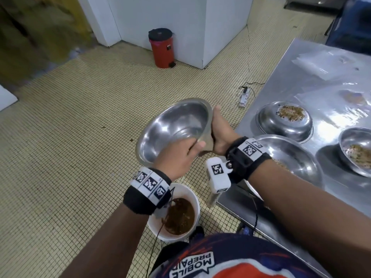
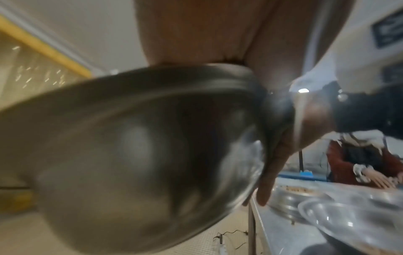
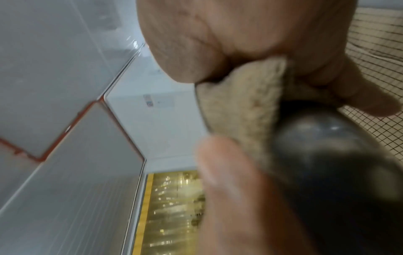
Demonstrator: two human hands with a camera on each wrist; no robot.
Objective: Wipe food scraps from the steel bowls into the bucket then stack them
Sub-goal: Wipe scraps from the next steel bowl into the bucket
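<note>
The left hand (image 1: 178, 157) is gripping the near rim of a tilted, clean-looking steel bowl (image 1: 172, 127) above the bucket (image 1: 192, 199); the right hand (image 1: 218, 133) is clutching a cloth (image 3: 244, 107) against its right side. Wiping seems finished; stacking it on the table (image 1: 313, 63) probably follows.

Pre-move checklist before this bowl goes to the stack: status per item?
1. Held bowl wiped of scraps: ok, inside looks bare.
2. Left hand grips rim: ok.
3. Right hand holds cloth against the bowl's outside: ok.
4. Bucket under bowl: not ok, it sits nearer the person.
5. Stack spot on table: cannot tell, no stack started.
6. Remaining bowls clean: not ok, far bowl holds scraps.
</note>
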